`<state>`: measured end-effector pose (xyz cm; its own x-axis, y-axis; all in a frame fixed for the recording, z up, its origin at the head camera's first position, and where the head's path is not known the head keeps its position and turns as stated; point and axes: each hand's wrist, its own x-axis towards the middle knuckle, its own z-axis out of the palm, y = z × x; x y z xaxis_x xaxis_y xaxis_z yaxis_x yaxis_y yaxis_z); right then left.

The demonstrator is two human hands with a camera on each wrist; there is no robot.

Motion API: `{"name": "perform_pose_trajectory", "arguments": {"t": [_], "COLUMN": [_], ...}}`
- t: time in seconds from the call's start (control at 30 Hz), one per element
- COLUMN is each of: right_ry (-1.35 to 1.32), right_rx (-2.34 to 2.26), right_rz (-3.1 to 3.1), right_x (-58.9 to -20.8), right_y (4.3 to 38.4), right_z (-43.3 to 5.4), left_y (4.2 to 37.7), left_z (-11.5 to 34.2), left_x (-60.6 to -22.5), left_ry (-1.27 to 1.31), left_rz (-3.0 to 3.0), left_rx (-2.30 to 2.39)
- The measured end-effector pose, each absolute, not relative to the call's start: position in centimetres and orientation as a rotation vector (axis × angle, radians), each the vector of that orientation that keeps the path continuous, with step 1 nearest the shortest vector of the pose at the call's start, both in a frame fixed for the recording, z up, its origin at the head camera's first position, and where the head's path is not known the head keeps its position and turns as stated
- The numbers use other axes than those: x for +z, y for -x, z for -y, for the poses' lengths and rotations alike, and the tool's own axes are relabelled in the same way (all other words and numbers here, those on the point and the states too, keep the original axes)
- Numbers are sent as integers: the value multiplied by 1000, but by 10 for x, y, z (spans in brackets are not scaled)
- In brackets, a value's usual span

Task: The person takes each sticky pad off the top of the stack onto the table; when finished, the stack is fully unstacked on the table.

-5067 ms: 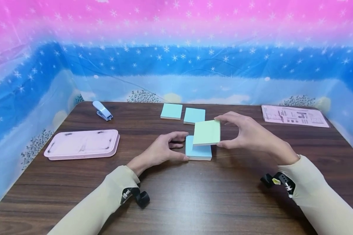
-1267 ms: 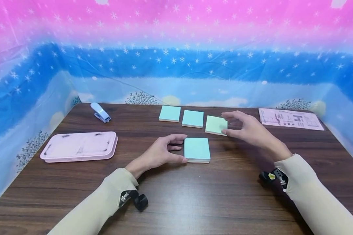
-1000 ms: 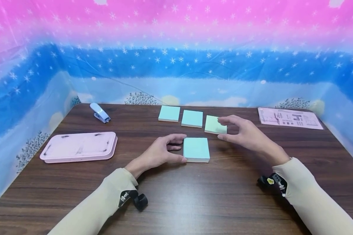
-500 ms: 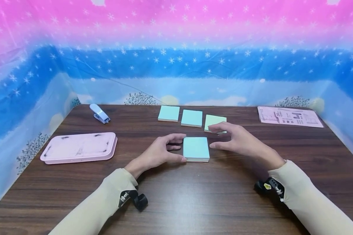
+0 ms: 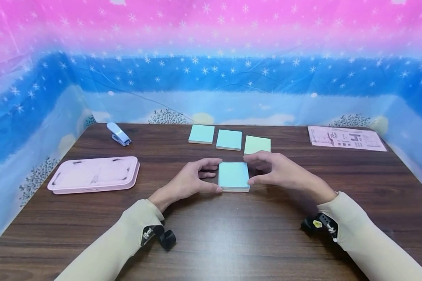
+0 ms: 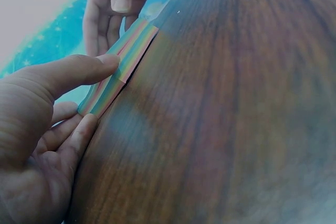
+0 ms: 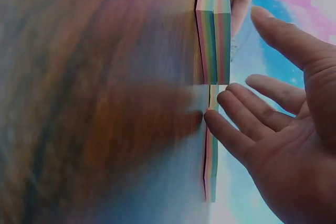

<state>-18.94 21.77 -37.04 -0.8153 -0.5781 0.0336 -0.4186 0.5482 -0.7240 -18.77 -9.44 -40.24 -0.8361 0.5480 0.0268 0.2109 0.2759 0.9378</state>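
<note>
A stack of sticky note pads [image 5: 233, 175], light blue on top, lies mid-table; its striped sides show two layers in the right wrist view. My left hand [image 5: 194, 178] holds the stack's left side, the thumb at the near corner and fingertips at the far one. In the left wrist view the thumb [image 6: 86, 72] presses the striped side. Close by the stack's right side is my right hand [image 5: 283, 169], thumb and fingers spread, apart from the pads in the right wrist view. Behind it, a pale green sticky note pad [image 5: 258, 144] is partly hidden.
Two blue-green pads, one at the back [image 5: 201, 134] and another beside it [image 5: 229, 139], form a slanting row with the green pad. At left lie a pink case [image 5: 95, 174] and a pale blue stapler [image 5: 118, 134]. A pink printed packet [image 5: 347, 138] lies at back right.
The green pad went from above the stack to the end of the back row. My right hand let it go and came toward me, left to the stack. The left hand stayed put.
</note>
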Motion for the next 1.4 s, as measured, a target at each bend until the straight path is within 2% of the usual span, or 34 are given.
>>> {"name": "perform_pose_trajectory", "arguments": {"t": [1.4], "right_ry": [933], "right_rx": [-958], "right_rz": [-2665], "right_x": [-375], "right_y": [189], "right_z": [-216], "left_y": [186], "left_z": [92], "left_x": [-400], "left_ry": [-700], "left_rz": [-2275], "left_rx": [1569]}}
